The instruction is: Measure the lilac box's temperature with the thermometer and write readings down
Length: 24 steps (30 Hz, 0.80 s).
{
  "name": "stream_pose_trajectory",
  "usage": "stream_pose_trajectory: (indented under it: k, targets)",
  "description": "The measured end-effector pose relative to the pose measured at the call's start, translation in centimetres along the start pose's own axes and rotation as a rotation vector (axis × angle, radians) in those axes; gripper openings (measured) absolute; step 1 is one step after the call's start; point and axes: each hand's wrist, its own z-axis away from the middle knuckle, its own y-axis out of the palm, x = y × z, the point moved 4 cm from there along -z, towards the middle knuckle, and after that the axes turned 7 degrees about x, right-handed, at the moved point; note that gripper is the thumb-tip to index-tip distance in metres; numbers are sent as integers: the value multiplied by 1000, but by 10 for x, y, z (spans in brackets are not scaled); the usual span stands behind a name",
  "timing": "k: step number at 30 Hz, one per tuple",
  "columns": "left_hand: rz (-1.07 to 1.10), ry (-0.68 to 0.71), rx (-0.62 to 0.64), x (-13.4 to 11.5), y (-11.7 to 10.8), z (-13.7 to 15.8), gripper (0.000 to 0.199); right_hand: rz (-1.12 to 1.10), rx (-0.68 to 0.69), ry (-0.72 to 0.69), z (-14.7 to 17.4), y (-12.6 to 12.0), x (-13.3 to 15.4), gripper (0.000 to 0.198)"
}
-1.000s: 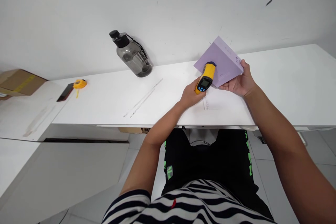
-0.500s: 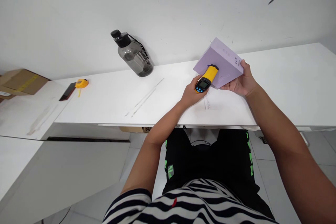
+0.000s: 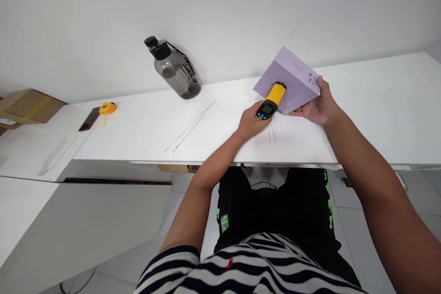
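Pointing a yellow thermometer gun [image 3: 272, 99] at a lilac box [image 3: 294, 69]
Head view: left hand [image 3: 251, 119] has fingers curled round the gun's handle; right hand [image 3: 319, 106] grasps the box's right corner, tilting it over the white table [image 3: 372, 110]; grey bottle [image 3: 176, 73] stands by the wall [image 3: 241, 0].

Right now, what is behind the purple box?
The wall shows beyond the purple box, with white tabletop to either side. Whatever lies directly behind it is covered.
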Motion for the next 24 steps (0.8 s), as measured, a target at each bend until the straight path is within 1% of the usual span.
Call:
stream_pose_trajectory:
  k: [9, 13, 24]
  targets:
    - [-31, -9, -33, 6, -1, -1, 42, -8, 23, 14, -2, -8, -4, 83]
    - [-52, -10, -24, 7, -1, -1, 42, 14, -3, 11, -2, -11, -4, 82]
    - [-35, -31, -11, 5, -2, -2, 42, 17, 1, 18, -1, -10, -3, 80]
